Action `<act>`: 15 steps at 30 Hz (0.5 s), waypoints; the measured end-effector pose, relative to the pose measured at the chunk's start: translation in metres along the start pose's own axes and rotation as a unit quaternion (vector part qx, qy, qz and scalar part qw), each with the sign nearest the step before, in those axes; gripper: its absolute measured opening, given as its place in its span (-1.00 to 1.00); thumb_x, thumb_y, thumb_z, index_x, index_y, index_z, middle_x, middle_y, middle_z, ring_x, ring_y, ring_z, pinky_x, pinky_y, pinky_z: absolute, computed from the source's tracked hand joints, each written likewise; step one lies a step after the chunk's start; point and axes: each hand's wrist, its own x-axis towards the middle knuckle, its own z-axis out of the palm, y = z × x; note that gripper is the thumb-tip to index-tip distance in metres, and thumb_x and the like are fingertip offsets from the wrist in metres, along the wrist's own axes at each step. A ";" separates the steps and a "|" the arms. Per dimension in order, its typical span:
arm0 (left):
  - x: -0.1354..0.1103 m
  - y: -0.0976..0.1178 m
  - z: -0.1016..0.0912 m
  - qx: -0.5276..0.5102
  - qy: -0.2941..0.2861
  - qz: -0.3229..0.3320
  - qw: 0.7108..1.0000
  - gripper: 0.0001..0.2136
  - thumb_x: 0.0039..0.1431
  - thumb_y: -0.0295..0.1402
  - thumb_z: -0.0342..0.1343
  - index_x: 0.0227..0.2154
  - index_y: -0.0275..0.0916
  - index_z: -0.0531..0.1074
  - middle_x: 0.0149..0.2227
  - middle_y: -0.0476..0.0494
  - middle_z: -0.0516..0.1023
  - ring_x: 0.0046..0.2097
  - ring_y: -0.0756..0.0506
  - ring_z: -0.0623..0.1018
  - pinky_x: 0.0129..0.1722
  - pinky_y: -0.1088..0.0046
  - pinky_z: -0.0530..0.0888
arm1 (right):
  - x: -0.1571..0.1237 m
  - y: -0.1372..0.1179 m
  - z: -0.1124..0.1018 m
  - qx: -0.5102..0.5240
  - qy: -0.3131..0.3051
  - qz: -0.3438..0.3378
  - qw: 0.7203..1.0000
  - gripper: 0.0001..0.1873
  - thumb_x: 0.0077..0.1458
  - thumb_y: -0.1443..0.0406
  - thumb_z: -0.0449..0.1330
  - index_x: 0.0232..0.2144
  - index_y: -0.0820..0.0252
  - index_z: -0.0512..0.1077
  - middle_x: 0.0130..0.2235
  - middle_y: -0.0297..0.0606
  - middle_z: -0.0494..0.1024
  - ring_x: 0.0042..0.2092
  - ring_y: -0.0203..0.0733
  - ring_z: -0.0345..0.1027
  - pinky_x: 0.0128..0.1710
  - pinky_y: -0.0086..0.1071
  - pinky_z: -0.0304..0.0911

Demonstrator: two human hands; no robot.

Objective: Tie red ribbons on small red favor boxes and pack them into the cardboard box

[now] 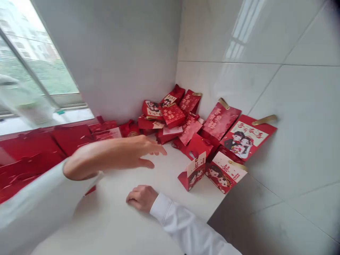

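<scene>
My left hand [139, 150] reaches over the white table from the left, palm down, with the thumb apart from the fingers and nothing in it. Its arm is slightly blurred. Lower down, my right hand [142, 197] rests on the tabletop with its fingers curled in, and no object shows in it. Ahead of the left hand lies a heap of red gift boxes [173, 115] with gold or white print. To the right of both hands stands a small red and cream box [196, 172] with cartoon faces. A similar box [225, 172] leans beside it at the table edge.
Red gift bags [29, 152] line the left side under the window. Two larger boxes with gold straps, a pink-red one [221, 118] and one with a cartoon couple [247, 138], stand near the tiled wall [300, 106]. The white table [114, 219] ends at the right.
</scene>
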 end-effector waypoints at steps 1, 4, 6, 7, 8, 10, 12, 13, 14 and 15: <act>0.011 0.003 0.017 -0.014 -0.065 0.033 0.997 -0.65 0.09 -0.38 0.19 -0.04 -0.01 0.44 -0.02 0.05 0.52 0.00 -0.10 0.48 -0.06 0.47 0.36 | 0.000 -0.001 0.002 -0.012 0.015 0.010 1.000 -0.96 0.10 0.33 0.24 -0.34 0.09 0.49 -0.33 -0.44 0.54 -0.32 -0.34 0.38 -0.19 -0.49 0.29; 0.019 -0.002 0.072 -0.074 -0.099 0.035 0.992 -0.65 0.12 -0.36 0.15 -0.01 -0.04 0.40 -0.03 0.01 0.52 0.00 -0.11 0.48 -0.07 0.46 0.39 | -0.023 -0.007 0.006 -0.042 0.054 0.032 0.997 -0.94 0.05 0.28 0.27 -0.35 0.06 0.49 -0.37 -0.42 0.55 -0.35 -0.24 0.37 -0.24 -0.40 0.31; 0.013 -0.012 0.104 -0.118 -0.059 0.012 0.991 -0.66 0.12 -0.33 0.13 -0.01 -0.04 0.39 -0.01 -0.03 0.50 0.01 -0.11 0.46 -0.04 0.43 0.40 | -0.057 -0.011 0.000 -0.047 0.078 0.049 0.995 -0.96 0.04 0.30 0.24 -0.37 0.05 0.48 -0.45 -0.42 0.52 -0.38 -0.22 0.36 -0.28 -0.38 0.31; 0.009 -0.018 0.116 -0.141 -0.043 -0.001 0.989 -0.67 0.13 -0.31 0.12 -0.02 -0.03 0.39 -0.02 -0.04 0.50 0.01 -0.11 0.47 -0.04 0.42 0.40 | -0.077 -0.012 -0.006 -0.045 0.096 0.062 0.992 -0.92 0.08 0.32 0.18 -0.35 0.06 0.47 -0.46 -0.39 0.51 -0.40 -0.22 0.35 -0.30 -0.37 0.32; 0.004 -0.024 0.126 -0.160 -0.034 -0.014 0.986 -0.69 0.14 -0.31 0.10 -0.03 -0.02 0.38 -0.03 -0.04 0.50 0.00 -0.10 0.47 -0.04 0.42 0.40 | -0.097 -0.012 -0.015 -0.040 0.137 0.093 0.985 -0.84 0.13 0.34 0.07 -0.29 0.07 0.46 -0.41 -0.33 0.52 -0.38 -0.19 0.36 -0.25 -0.31 0.32; -0.004 -0.033 0.136 -0.190 -0.038 -0.037 0.980 -0.72 0.16 -0.29 0.08 -0.04 0.00 0.38 -0.06 -0.02 0.50 -0.02 -0.10 0.47 -0.05 0.42 0.40 | -0.133 -0.008 -0.036 0.022 0.366 0.247 0.897 -0.75 0.22 0.32 -0.06 -0.24 0.06 0.42 -0.32 -0.23 0.50 -0.27 -0.15 0.39 -0.22 -0.27 0.32; -0.008 -0.038 0.138 -0.209 -0.055 -0.048 0.975 -0.74 0.17 -0.28 0.07 -0.07 0.00 0.40 -0.08 0.00 0.50 -0.03 -0.10 0.46 -0.06 0.41 0.40 | -0.157 0.005 -0.057 0.047 0.485 0.375 0.789 -0.77 0.17 0.20 0.07 -0.13 0.09 0.36 -0.20 -0.17 0.48 -0.19 -0.10 0.38 -0.19 -0.24 0.32; -0.009 -0.040 0.137 -0.218 -0.058 -0.051 0.973 -0.76 0.17 -0.27 0.07 -0.09 0.00 0.41 -0.09 0.01 0.51 -0.04 -0.09 0.46 -0.06 0.41 0.39 | -0.163 0.013 -0.065 0.076 0.517 0.414 0.745 -0.65 0.11 0.14 0.14 -0.07 0.11 0.32 -0.11 -0.13 0.46 -0.12 -0.06 0.36 -0.12 -0.21 0.31; -0.009 -0.041 0.136 -0.227 -0.060 -0.052 0.971 -0.78 0.17 -0.27 0.07 -0.11 0.00 0.42 -0.10 0.01 0.52 -0.05 -0.09 0.47 -0.06 0.41 0.39 | -0.166 0.023 -0.072 0.127 0.525 0.428 0.725 -0.53 0.06 0.09 0.18 0.00 0.11 0.28 -0.01 -0.11 0.41 -0.03 -0.03 0.33 -0.04 -0.19 0.29; -0.009 -0.041 0.136 -0.235 -0.057 -0.053 0.969 -0.79 0.16 -0.27 0.08 -0.12 -0.01 0.43 -0.11 0.01 0.52 -0.06 -0.09 0.47 -0.06 0.41 0.38 | -0.165 0.033 -0.076 0.150 0.521 0.430 0.722 -0.47 0.07 0.06 0.16 0.06 0.10 0.24 0.07 -0.10 0.36 0.05 -0.02 0.28 0.02 -0.20 0.26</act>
